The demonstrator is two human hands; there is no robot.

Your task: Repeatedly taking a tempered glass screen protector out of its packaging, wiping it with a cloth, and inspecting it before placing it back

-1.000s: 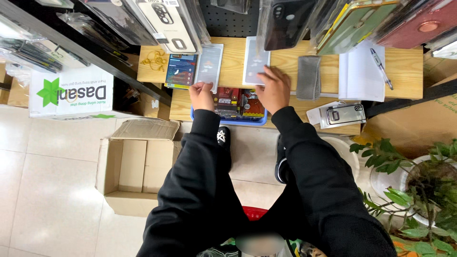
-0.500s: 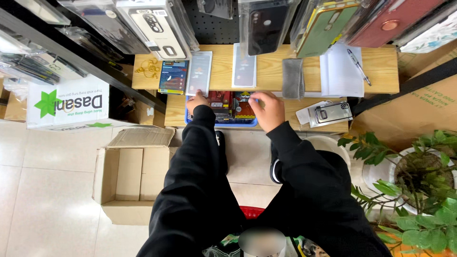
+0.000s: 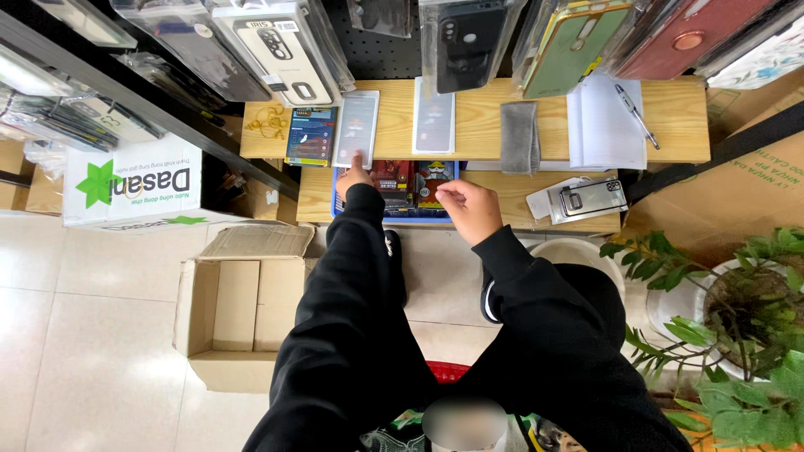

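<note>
Sorting step: my left hand [image 3: 356,177] fingertips press the grey pack [image 3: 356,127] at twelve o'clock; right hand [image 3: 469,209], loosely curled and empty, hovers over the blue tray [image 3: 394,216]; next needs a firm pinch.

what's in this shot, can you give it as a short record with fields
setting: wooden shelf under hanging phone cases
left hand: fingertips on a flat grey packet lying on the shelf
right hand: loosely curled, holding nothing, above a blue tray of packets
on shelf: second grey packet, grey cloth, white paper with pen
floor: open cardboard box
right edge: potted plant
</note>
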